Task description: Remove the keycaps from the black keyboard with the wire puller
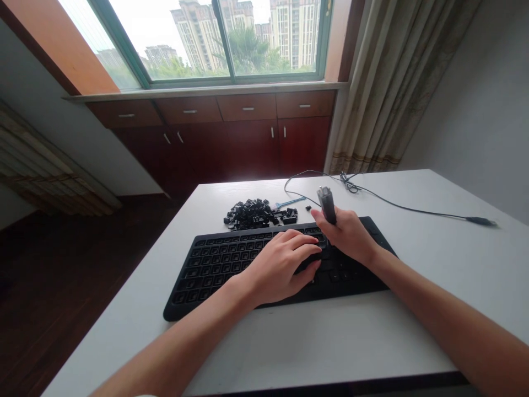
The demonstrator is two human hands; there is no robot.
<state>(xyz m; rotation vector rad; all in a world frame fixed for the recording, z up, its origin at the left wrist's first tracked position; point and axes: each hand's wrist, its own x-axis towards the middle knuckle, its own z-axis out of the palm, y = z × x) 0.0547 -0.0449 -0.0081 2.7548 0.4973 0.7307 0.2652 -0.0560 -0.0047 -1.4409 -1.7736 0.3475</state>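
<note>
- Beyond the keyboard (225, 258): loose keys (250, 214), blue stick (291, 202), thin cable (407, 208); my left hand (285, 266) and right hand (349, 234) hide its middle.
- Keyboard: flat on the table (289, 347), bare square sockets at left.
- Black plastic, rounded corner; smooth white tabletop.
- My right fingers grip a dark, blocky tool (328, 207); my left curl narrowly, contents unclear.

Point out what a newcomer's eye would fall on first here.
Likely first, the black keyboard across the white table, its left part showing rows of bare key sockets. Just beyond it lies a heap of loose black pieces, apparently keycaps. Over its right part, the right hand grips a dark handheld tool; the left hand lies over its middle.
</note>
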